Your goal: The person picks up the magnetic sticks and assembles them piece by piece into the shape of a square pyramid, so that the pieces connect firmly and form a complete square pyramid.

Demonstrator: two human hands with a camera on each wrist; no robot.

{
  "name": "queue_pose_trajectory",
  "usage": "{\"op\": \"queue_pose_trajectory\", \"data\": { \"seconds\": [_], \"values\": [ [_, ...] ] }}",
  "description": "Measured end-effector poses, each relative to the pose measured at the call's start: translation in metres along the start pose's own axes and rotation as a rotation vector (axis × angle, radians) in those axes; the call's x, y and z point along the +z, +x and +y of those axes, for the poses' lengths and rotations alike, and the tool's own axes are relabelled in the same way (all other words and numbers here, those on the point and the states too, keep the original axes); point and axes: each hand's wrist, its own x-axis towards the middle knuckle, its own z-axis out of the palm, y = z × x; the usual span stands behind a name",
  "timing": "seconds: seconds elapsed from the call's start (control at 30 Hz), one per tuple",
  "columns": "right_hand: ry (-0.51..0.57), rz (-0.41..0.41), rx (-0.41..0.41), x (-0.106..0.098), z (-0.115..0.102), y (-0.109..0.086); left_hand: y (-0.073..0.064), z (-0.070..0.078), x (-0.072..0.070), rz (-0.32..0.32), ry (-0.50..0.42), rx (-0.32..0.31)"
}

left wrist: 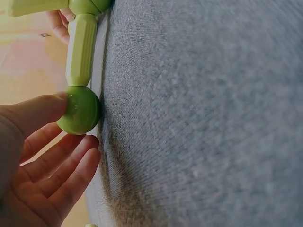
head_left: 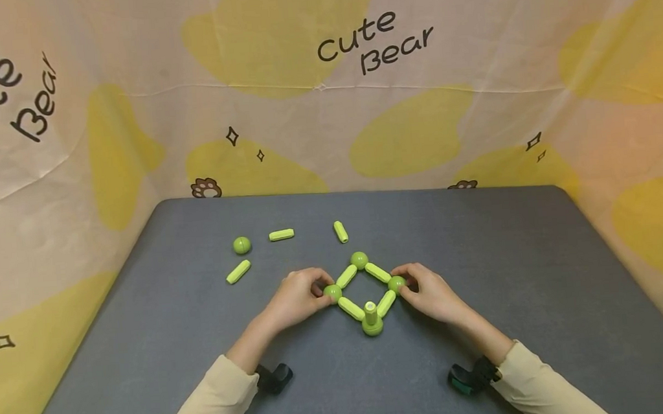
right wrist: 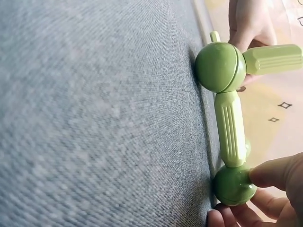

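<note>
Four rods joined by green balls form a diamond frame lying on the grey table. My left hand (head_left: 299,299) pinches the left corner ball (head_left: 332,293) between thumb and fingers; the left wrist view has the thumb pressed on this ball (left wrist: 79,111). At the opposite corner, my right hand (head_left: 432,294) pinches the right ball (head_left: 396,284), its thumb on the ball's side in the right wrist view. The far corner has a ball (head_left: 359,260) untouched by either hand. From the near corner ball (head_left: 373,327), a short light-green rod (head_left: 370,312) stands upright.
Beyond my left hand lie a loose green ball (head_left: 242,245) and a loose rod (head_left: 238,271). Two more rods lie farther back, one sideways (head_left: 282,235) and one slanted (head_left: 340,231). Patterned cloth (head_left: 303,138) hangs behind the grey table (head_left: 486,240).
</note>
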Motion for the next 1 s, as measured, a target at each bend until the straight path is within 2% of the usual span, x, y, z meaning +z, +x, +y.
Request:
{"op": "queue_pose_trajectory", "data": {
  "seconds": [0.27, 0.5, 0.67, 0.8, 1.0],
  "values": [
    [-0.014, -0.001, -0.060, -0.001, 0.001, 0.000, -0.004, 0.002, -0.001, -0.005, -0.010, 0.002],
    [-0.017, -0.001, -0.067, -0.001, 0.000, 0.002, -0.004, 0.000, -0.002, -0.002, -0.017, 0.010],
    [-0.019, -0.001, -0.075, -0.001, 0.001, 0.002, -0.007, -0.002, -0.012, 0.021, -0.030, 0.005],
    [-0.021, 0.002, -0.081, -0.001, 0.002, 0.002, -0.011, -0.009, -0.026, 0.103, -0.062, -0.040],
    [-0.020, 0.003, -0.079, -0.002, 0.002, 0.002, -0.020, -0.027, -0.050, 0.318, -0.057, -0.083]
  ]
}}
